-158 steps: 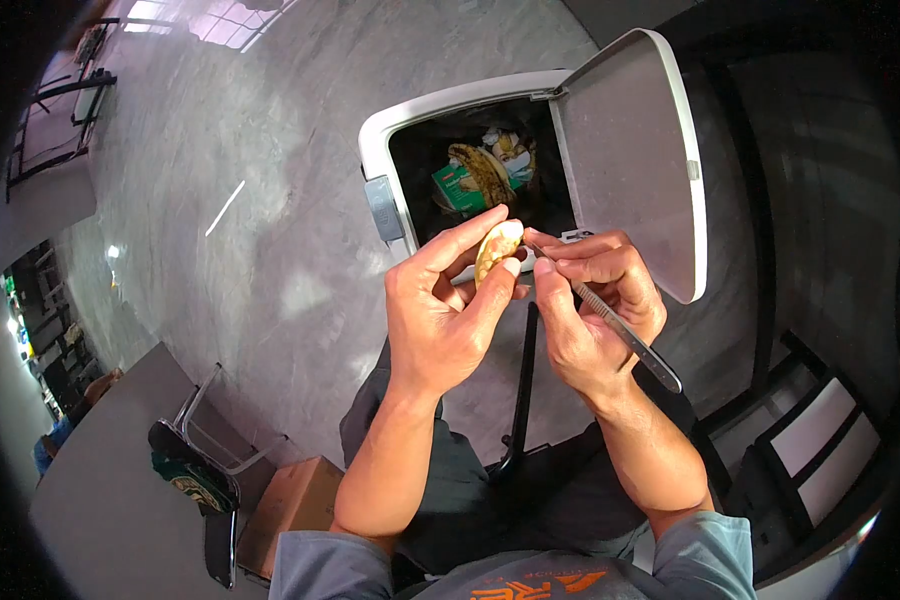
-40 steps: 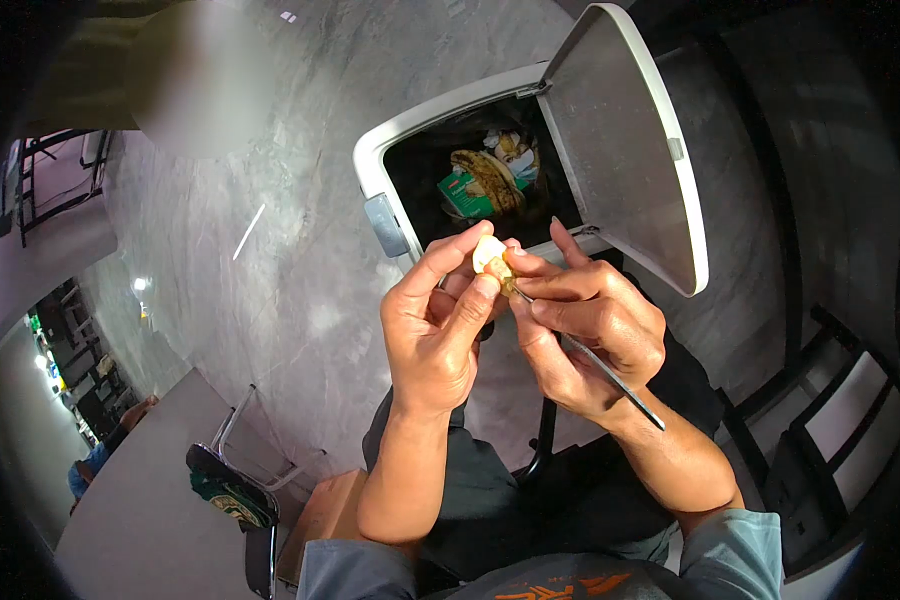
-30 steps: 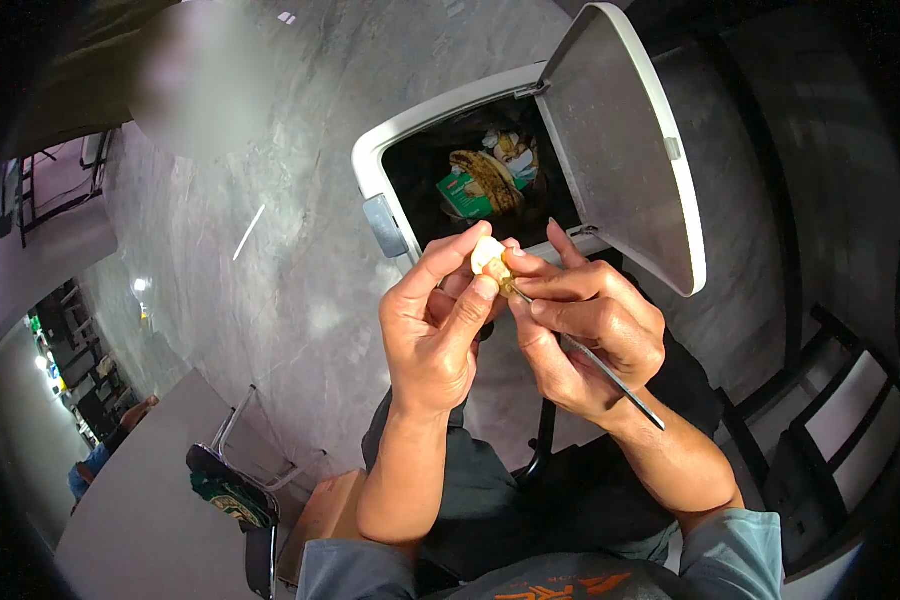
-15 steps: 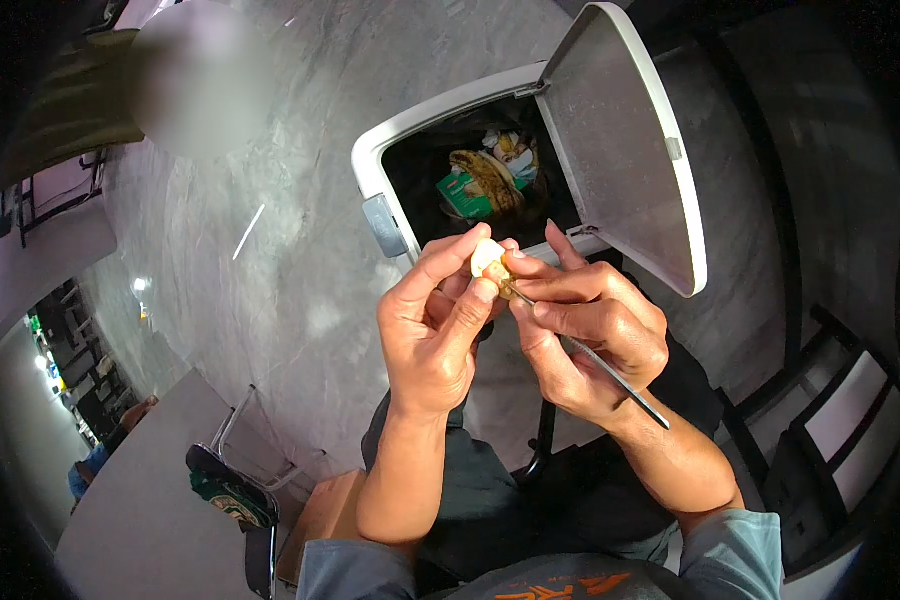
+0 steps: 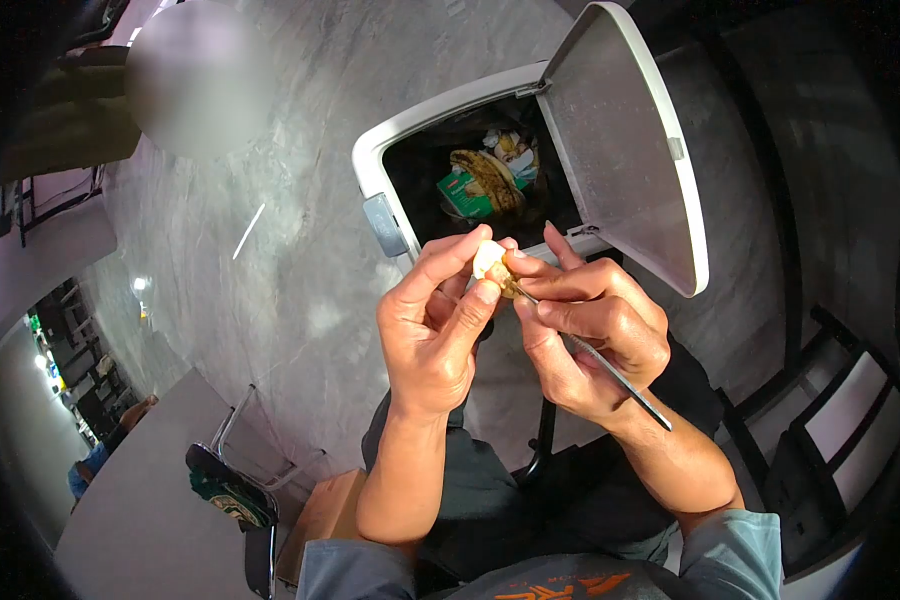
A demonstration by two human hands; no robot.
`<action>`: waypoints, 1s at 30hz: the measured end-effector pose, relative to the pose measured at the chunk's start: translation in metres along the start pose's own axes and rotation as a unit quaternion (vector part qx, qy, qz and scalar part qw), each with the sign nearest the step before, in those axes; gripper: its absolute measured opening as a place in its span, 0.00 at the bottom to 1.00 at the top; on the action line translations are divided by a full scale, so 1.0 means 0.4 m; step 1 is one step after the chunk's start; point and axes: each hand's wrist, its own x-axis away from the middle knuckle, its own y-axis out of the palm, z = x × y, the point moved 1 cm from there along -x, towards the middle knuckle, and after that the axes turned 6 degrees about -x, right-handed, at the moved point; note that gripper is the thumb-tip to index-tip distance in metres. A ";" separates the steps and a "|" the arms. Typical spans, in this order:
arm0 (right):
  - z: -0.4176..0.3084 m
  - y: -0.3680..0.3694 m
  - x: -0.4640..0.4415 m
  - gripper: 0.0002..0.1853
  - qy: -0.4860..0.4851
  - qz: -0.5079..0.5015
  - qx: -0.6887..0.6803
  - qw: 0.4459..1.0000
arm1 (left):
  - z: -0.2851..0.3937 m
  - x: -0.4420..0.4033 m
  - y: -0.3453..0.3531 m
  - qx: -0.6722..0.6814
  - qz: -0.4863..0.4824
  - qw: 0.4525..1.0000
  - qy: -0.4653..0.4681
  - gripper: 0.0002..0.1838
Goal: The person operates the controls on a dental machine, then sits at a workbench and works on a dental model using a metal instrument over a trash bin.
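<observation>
Above the open bin, my left hand (image 5: pixel 432 330) pinches a small, pale yellow, rounded piece (image 5: pixel 490 262) between thumb and fingertips. Its upper part is smooth and whitish, its lower side darker and brownish; its kind is unclear. My right hand (image 5: pixel 600 330) is closed on a slim metal tool (image 5: pixel 620 378), like a narrow knife or pick, whose dark end points back toward my forearm. The tool's front tip meets the lower right of the pale piece, partly hidden by my fingers. Right fingertips also touch the piece.
Beneath my hands stands a white bin (image 5: pixel 370 150) with its lid (image 5: pixel 625 140) swung up at the right. Inside lie a green box (image 5: pixel 465 195) and a brown-spotted peel (image 5: pixel 490 178). A cardboard box (image 5: pixel 325 515) and a chair (image 5: pixel 260 540) are at lower left.
Both hands keep almost the same pose. The metal tool and my right fingers have shifted very slightly against the pale piece.
</observation>
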 end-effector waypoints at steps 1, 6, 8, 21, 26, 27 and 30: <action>-0.002 0.001 -0.001 0.10 0.000 -0.001 0.001 1.000 | -0.001 0.000 0.000 -0.001 0.000 1.000 0.003 0.18; -0.004 -0.001 -0.003 0.10 0.000 -0.011 -0.005 1.000 | -0.003 0.001 -0.004 -0.010 0.002 1.000 0.011 0.18; -0.005 0.000 -0.003 0.10 0.003 -0.005 -0.006 1.000 | -0.003 0.001 -0.004 -0.012 0.000 1.000 0.010 0.18; -0.005 0.000 0.000 0.10 0.015 -0.003 -0.022 1.000 | -0.006 0.002 -0.009 -0.018 -0.004 1.000 0.011 0.19; 0.004 0.009 0.005 0.08 0.053 0.071 -0.043 0.995 | 0.006 0.000 0.009 0.030 0.008 0.999 -0.021 0.20; 0.005 0.010 0.006 0.08 0.057 0.073 -0.044 0.995 | 0.008 0.000 0.011 0.035 0.012 0.999 -0.029 0.21; 0.008 0.011 0.006 0.08 0.065 0.075 -0.042 0.994 | 0.011 -0.002 0.014 0.039 0.012 0.998 -0.043 0.21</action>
